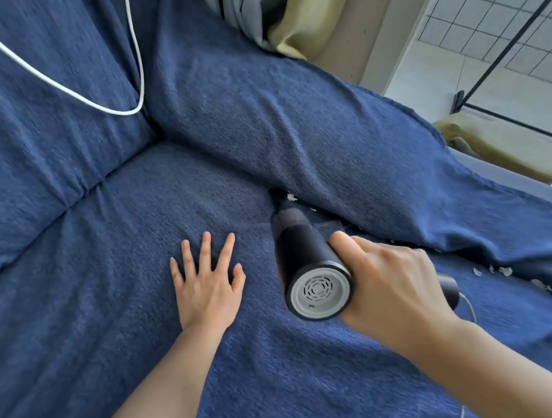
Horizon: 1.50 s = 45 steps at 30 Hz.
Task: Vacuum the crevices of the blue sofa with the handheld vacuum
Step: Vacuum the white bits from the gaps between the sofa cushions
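Observation:
The blue sofa (109, 245) fills the view, covered in a loose blue fabric. My right hand (390, 285) grips the black handheld vacuum (300, 250); its grey vented rear end faces me. The nozzle points into the crevice (282, 196) between the seat and the right armrest. My left hand (207, 282) presses flat on the seat cushion, fingers spread, just left of the vacuum. White crumbs (491, 270) lie along the crevice to the right of my hand, and a few (290, 196) sit at the nozzle tip.
A white cable (88, 98) loops down over the backrest cushions at the upper left. Grey and yellow curtains (269, 10) hang behind the armrest. A tiled floor and a black wire rack (500, 35) lie beyond the sofa on the right.

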Available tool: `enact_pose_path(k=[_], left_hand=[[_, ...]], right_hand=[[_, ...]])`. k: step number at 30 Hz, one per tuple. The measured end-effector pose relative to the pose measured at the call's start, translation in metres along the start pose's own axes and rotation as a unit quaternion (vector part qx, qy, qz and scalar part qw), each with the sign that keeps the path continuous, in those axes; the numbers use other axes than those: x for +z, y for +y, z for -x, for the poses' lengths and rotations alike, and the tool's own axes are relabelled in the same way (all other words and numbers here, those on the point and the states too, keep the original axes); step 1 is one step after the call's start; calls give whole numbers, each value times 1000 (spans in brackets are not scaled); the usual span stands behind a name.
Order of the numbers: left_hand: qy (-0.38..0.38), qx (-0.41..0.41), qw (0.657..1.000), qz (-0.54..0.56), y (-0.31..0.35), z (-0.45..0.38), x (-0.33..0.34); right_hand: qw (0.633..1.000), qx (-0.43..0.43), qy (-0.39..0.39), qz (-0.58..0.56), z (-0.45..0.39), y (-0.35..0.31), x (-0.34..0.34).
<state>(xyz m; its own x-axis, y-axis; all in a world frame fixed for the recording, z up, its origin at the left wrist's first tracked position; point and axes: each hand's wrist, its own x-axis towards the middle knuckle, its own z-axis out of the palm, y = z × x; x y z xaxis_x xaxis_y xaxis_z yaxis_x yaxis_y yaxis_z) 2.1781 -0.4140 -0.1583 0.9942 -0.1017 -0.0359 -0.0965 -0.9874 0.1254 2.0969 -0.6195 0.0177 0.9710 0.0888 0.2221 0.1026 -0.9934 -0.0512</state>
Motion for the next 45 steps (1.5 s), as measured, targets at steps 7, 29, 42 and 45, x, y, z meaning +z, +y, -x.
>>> enact_pose_path(k=[7, 29, 42, 45], left_hand=[[-3, 9, 1000, -21, -1, -1, 0], [-52, 88, 995, -4, 5, 13, -11], [-60, 79, 995, -7, 6, 13, -9], [-54, 65, 996, -7, 9, 12, -9]], right_hand=[[1000, -1, -7, 20, -5, -1, 1], [1000, 15, -3, 5, 16, 6, -11], [999, 37, 19, 16, 21, 11, -11], [999, 31, 20, 24, 28, 12, -15]])
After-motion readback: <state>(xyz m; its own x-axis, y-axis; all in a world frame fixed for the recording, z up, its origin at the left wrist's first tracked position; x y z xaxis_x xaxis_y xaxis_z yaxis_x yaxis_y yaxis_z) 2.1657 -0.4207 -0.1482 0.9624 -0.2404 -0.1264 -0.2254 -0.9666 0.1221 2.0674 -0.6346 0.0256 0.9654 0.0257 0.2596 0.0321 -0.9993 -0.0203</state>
